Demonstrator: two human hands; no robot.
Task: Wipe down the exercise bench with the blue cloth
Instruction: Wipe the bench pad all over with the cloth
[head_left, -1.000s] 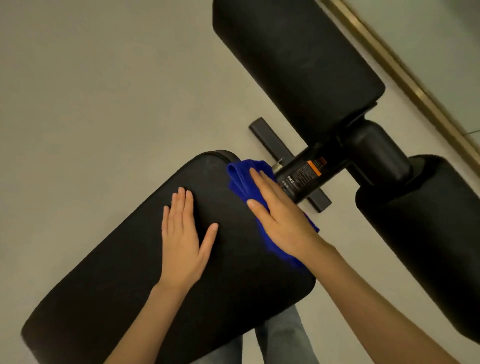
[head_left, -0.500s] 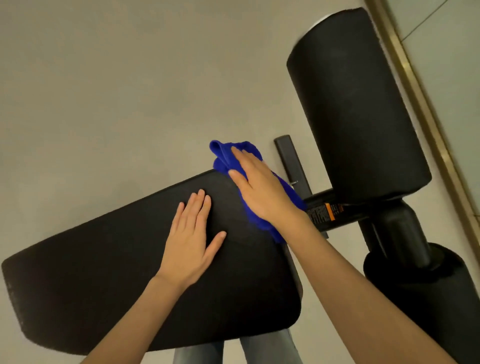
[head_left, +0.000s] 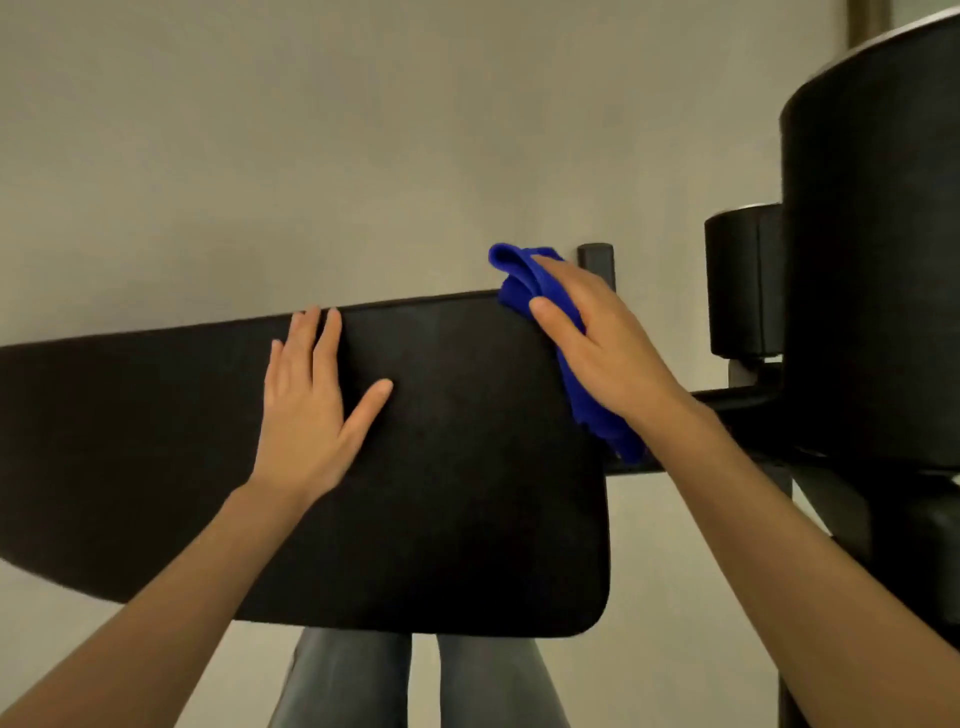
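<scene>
The black padded bench seat (head_left: 457, 493) stretches across the middle of the head view. My left hand (head_left: 311, 410) lies flat on the pad with fingers straight and thumb spread. A bunched blue cloth (head_left: 524, 275) sits at the pad's far right corner and hangs down its right edge. My right hand (head_left: 597, 343) presses on the cloth with fingers extended over it, covering most of it.
A large black foam roller (head_left: 872, 260) stands at the right, with a smaller black roller (head_left: 743, 280) beside it on a dark frame bar (head_left: 737, 397). A black floor bar end (head_left: 597, 260) shows behind the cloth. Grey floor lies beyond; my jeans-clad legs (head_left: 415, 680) are below the pad.
My view has swung, so the pad now lies level across the frame. The cloth under my right hand has slid from the pad's right edge to its far right corner. My left hand stays flat.
</scene>
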